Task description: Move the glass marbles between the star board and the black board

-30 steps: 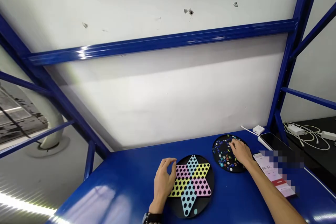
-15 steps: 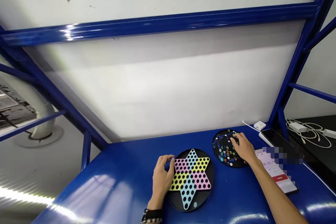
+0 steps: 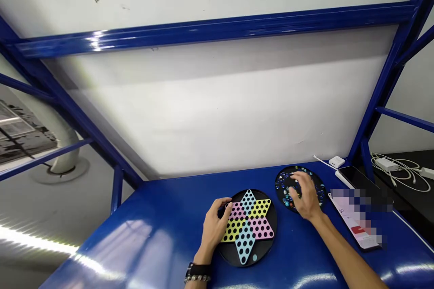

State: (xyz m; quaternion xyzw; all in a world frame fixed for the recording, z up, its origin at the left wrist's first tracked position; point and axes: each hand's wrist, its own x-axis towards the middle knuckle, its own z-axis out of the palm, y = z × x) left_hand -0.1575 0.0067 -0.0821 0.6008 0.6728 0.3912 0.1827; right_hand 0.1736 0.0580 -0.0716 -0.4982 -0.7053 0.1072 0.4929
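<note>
A round black Chinese checkers board (image 3: 261, 250) lies on the blue table, with a star of light blue, yellow and pink points full of dark holes. At its left rim rests my left hand (image 3: 214, 223), thumb and fingers apart and curved, tips over the pink point. To the right is a round black tray (image 3: 283, 174) of small glass marbles (image 3: 286, 199) in several colours. Above that tray hovers my right hand (image 3: 307, 198), thumb and index finger spread apart. No marble shows between its fingers, and its palm hides part of the tray.
Right of the tray lie a lit phone (image 3: 359, 230), a dark phone (image 3: 359, 178) and a white charger (image 3: 337, 161) with cable. A blue metal frame (image 3: 217, 31) stands before the white wall. More white cables (image 3: 403, 169) sit on a black surface at far right.
My right hand has shifted left over the marble tray, its thumb and index finger now wider apart. My left hand has moved slightly further over the board's edge. The view has tilted a little.
</note>
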